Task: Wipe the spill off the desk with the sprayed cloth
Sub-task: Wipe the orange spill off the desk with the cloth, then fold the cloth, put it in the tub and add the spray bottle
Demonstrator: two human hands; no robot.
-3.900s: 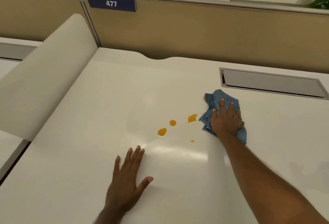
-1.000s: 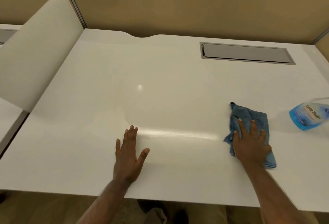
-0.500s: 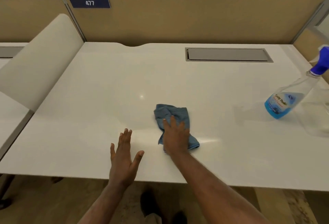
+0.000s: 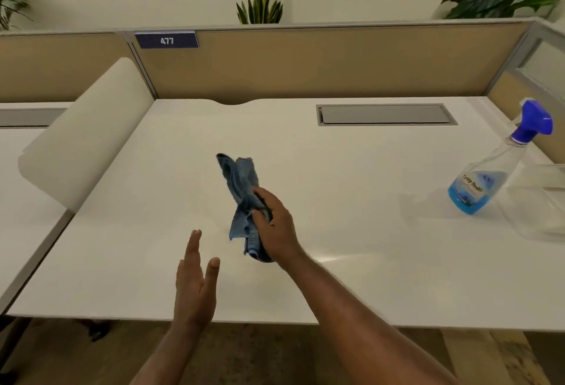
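Head view: my right hand (image 4: 276, 228) fingers pinch the bunched blue microfibre cloth (image 4: 241, 192) left of the spray bottle (image 4: 492, 170), my left hand (image 4: 194, 283) fingers pressed together, thumb apart, above the white desk (image 4: 351, 170)

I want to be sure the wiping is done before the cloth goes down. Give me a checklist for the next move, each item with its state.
1. Spill gone from the desk: ok, no orange drops visible.
2. Cloth secured: ok, bunched in the right hand.
3. Left hand free: ok, open, holding nothing.
4. Spray bottle out of the way: ok, upright at the right edge.
5. Desk dry: cannot tell, only glare shows.
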